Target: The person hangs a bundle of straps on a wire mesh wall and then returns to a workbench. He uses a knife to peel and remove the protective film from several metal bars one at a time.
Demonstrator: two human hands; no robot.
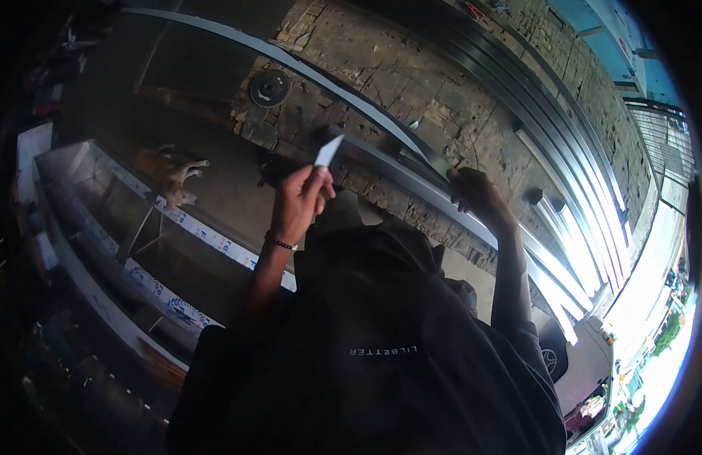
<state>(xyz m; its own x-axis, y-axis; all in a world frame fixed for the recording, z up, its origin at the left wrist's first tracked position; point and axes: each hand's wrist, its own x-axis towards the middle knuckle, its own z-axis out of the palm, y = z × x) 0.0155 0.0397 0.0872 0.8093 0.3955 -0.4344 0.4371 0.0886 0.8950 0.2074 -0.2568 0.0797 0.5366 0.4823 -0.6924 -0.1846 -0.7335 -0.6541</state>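
My left hand [294, 201], a dark bead bracelet at its wrist, pinches a small flat pale piece [329, 152] with a slanted tip. Its exact kind I cannot make out. To the right, my right hand [480, 199] is closed at the near end of a long grey strip [320, 80], which runs away to the upper left. The fingers partly hide that end. Just below the strip, a straight metal profile [411, 178] lies across the worn wooden work surface [366, 45] and passes under my right hand.
Several long shiny metal profiles [548, 114] lie along the right. A round toothed disc [270, 88] rests near the surface's left edge. Down on the left, a dog [172, 171] lies beside a long metal trough frame [203, 227] with printed film. A vehicle [586, 364] stands lower right.
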